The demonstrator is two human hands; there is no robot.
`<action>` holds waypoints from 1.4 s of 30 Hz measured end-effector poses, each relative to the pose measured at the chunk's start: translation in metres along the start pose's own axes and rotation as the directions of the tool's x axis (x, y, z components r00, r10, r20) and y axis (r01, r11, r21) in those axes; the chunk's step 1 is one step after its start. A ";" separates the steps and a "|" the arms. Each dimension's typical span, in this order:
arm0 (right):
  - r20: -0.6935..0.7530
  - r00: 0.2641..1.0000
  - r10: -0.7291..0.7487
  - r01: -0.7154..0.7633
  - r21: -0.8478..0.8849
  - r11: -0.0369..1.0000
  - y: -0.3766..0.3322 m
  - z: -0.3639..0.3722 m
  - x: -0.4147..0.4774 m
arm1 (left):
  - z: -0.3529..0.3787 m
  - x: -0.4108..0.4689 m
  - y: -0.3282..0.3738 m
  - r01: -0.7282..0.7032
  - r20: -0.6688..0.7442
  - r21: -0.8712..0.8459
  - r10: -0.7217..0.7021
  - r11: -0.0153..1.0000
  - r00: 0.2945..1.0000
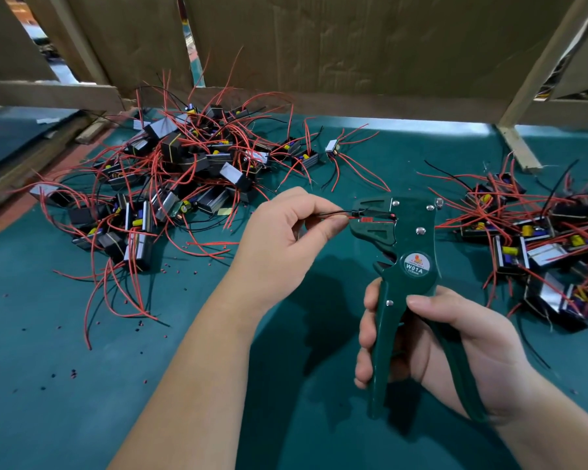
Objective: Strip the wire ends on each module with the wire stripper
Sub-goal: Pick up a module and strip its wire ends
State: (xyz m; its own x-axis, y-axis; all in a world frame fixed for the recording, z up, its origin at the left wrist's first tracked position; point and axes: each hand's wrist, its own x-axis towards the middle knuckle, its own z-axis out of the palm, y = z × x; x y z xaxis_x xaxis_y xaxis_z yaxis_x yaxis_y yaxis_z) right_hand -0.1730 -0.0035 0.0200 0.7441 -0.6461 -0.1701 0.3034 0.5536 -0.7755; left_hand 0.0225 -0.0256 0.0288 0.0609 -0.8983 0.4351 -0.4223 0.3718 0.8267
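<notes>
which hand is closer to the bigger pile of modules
Left. The left hand, pinching wires, is right beside the bigger pile; the right hand, gripping the stripper, is farther off.

I see a teal worktop (82, 418). A big pile of modules (170, 171), red and black wires tangled, sits toward the far-left corner. A smaller pile (550, 245) sits at the right edge. One loose module (332, 146) lies between them, near the far edge. Insulation scraps (72, 374) are scattered toward the left edge. A wooden strut (518, 147) rests at far right.
</notes>
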 end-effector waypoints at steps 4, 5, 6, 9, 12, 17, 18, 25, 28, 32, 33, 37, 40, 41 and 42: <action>-0.036 0.999 0.004 -0.005 -0.021 1.000 0.000 0.000 0.000 | -0.002 0.000 -0.001 0.003 0.022 0.016 -0.003 1.000 1.000; -0.048 0.999 0.006 -0.007 -0.025 1.000 0.000 0.000 0.000 | -0.002 0.000 -0.001 0.001 0.026 0.020 -0.002 1.000 1.000; -0.062 0.998 0.008 -0.010 -0.029 1.000 0.000 0.000 0.000 | -0.002 0.000 -0.001 -0.001 0.025 0.025 0.000 1.000 1.000; -0.113 0.994 0.012 -0.016 -0.033 0.999 0.001 0.004 -0.001 | -0.002 -0.001 -0.002 0.004 0.031 0.069 -0.006 0.998 1.000; -0.264 0.964 -0.027 0.011 -0.062 0.998 0.002 0.010 0.001 | -0.005 -0.002 -0.007 0.069 0.111 0.129 -0.084 0.989 0.990; -0.404 0.912 -0.067 0.075 0.003 0.997 -0.007 0.003 0.004 | -0.002 -0.005 -0.014 0.066 0.331 0.439 -0.230 0.896 0.915; -0.391 0.914 -0.111 0.127 0.015 0.992 -0.007 0.001 0.005 | 0.000 -0.005 -0.014 0.053 0.327 0.480 -0.234 0.876 0.916; -0.437 0.868 -0.237 0.268 0.011 0.963 -0.003 -0.005 0.009 | -0.013 -0.006 -0.013 0.163 0.150 0.728 -0.387 0.666 0.910; -0.414 0.898 -0.150 0.192 0.062 0.979 -0.003 -0.003 0.008 | -0.016 -0.006 -0.015 0.186 0.165 0.708 -0.416 0.681 0.894; -0.308 0.945 -0.106 0.131 0.063 0.989 0.000 -0.003 0.008 | -0.008 -0.005 -0.011 0.245 0.070 0.522 -0.328 0.817 0.942; -0.259 0.960 -0.108 0.127 0.061 0.990 0.001 -0.003 0.008 | -0.005 -0.005 -0.008 0.268 0.054 0.419 -0.318 0.868 0.947; -0.101 0.981 -0.164 0.166 0.015 0.986 0.002 -0.003 0.007 | 0.007 -0.008 0.000 0.321 0.220 0.123 -0.341 0.939 0.914; -0.147 0.972 -0.181 0.172 -0.070 0.983 0.003 -0.006 0.007 | 0.006 -0.007 0.002 0.342 0.300 -0.026 -0.319 0.939 0.899; -0.181 0.965 -0.190 0.177 -0.086 0.980 0.002 -0.008 0.007 | 0.005 -0.006 0.001 0.338 0.302 -0.068 -0.304 0.939 0.904; -0.220 0.950 -0.221 0.204 -0.101 0.974 0.001 -0.010 0.007 | 0.004 -0.006 0.000 0.309 0.279 -0.079 -0.277 0.948 0.919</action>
State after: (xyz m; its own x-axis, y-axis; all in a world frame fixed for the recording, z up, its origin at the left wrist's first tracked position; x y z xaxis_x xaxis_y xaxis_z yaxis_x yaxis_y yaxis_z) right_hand -0.1736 -0.0126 0.0118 0.5085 -0.8521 -0.1240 0.3870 0.3548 -0.8511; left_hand 0.0180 -0.0212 0.0250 -0.0798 -0.9942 0.0716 -0.3097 0.0930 0.9463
